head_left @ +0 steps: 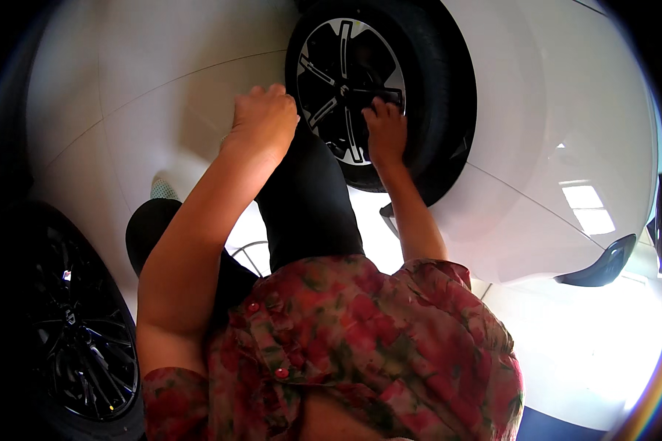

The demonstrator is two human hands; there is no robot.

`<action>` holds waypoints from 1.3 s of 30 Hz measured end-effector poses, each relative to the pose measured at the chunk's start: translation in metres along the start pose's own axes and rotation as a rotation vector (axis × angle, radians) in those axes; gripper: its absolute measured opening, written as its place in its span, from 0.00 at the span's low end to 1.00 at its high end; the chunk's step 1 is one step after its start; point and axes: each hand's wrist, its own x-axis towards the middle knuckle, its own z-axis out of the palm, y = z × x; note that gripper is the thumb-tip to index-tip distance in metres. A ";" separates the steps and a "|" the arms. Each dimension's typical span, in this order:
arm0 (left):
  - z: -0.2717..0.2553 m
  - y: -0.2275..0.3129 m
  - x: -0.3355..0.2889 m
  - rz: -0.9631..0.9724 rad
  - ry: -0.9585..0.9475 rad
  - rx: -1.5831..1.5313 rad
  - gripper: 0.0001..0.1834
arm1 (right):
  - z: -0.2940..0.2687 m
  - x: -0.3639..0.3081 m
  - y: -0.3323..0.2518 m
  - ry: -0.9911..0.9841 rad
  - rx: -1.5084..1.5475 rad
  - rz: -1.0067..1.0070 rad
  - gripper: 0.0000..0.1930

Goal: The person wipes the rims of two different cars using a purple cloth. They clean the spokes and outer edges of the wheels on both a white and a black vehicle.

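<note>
Fingers of the right hand (387, 132) were spread against the car wheel (349, 81), their tips pressed onto a dark spoke just right of the hub; whether they hooked behind the spoke could not be told from above. The left hand (263, 117) was curled into a loose fist, fingers together, resting on the raised knee of the black trousers (309, 206) and holding nothing that showed.

The wheel sat at the top of the view, mounted on the white car (552, 132), its black tyre (438, 95) tucked under the arch. It looked heavy and rigid: metal spokes in silver and black that would not flex, with firm edges and gaps between them wide enough for fingers. Those gaps seemed the surest place to grip, since the painted faces were probably smooth and slippery, while the rubber around them would give better friction but little to hook onto.

A second dark wheel (81, 331) stood at the lower left on the pale tiled floor (125, 88). The person wore a red flowered shirt (375, 338).
</note>
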 end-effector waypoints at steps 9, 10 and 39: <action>0.004 0.001 -0.003 0.027 0.025 0.037 0.14 | -0.036 -0.001 -0.006 0.131 0.063 0.045 0.16; 0.003 0.002 -0.002 0.026 0.022 0.030 0.14 | -0.040 0.010 -0.001 0.185 0.028 0.041 0.17; 0.000 -0.001 -0.002 0.013 0.006 0.029 0.16 | 0.076 -0.066 -0.021 -0.173 0.040 -0.206 0.06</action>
